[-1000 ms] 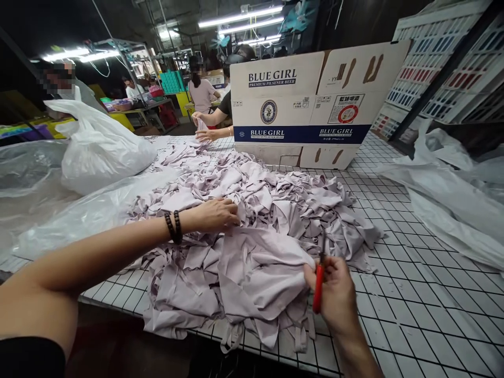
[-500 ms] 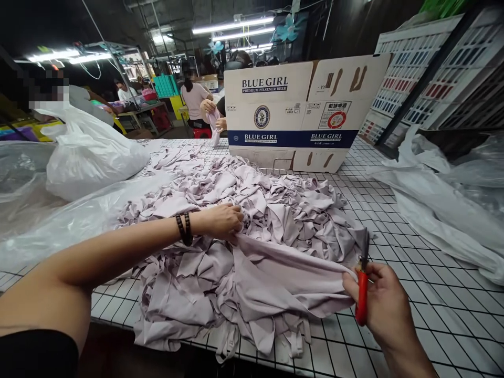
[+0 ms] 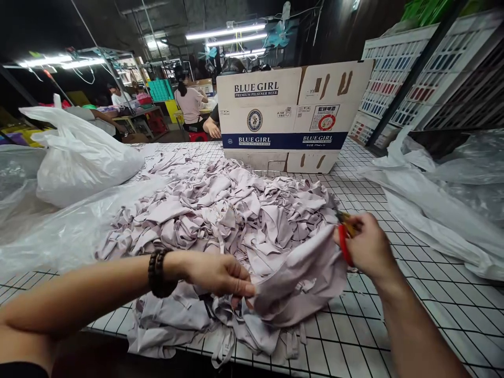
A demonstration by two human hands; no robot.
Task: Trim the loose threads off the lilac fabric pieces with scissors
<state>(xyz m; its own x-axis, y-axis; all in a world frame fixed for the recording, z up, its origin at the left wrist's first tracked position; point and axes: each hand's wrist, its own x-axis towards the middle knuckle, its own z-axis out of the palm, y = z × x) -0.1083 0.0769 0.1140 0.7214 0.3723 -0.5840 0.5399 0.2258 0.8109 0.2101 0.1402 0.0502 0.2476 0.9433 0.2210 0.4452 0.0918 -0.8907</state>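
A pale lilac cloth piece [image 3: 301,278] is stretched between my two hands, above the front right of a large heap of similar cloth [image 3: 197,205]. My left hand [image 3: 224,275], with a dark bead bracelet at the wrist, pinches the cloth's left end. At its upper right end, my right hand [image 3: 364,244] grips the cloth together with red-handled scissors [image 3: 345,245]. The scissor blades point up and left, near the heap's right edge. Part of the right fingers is hidden behind the handles.
A BLUE GIRL cardboard box [image 3: 291,118] stands behind the heap on the grid-patterned table [image 3: 394,315]. White plastic bags lie at the left [image 3: 86,168] and right [image 3: 429,205]. Behind the box, a person's hand [image 3: 212,127] shows; other people are farther back.
My left hand has come nearer and slightly right, and my right hand has risen with the scissors. The cloth between them now sags in a curve. The person's hand by the box has lowered.
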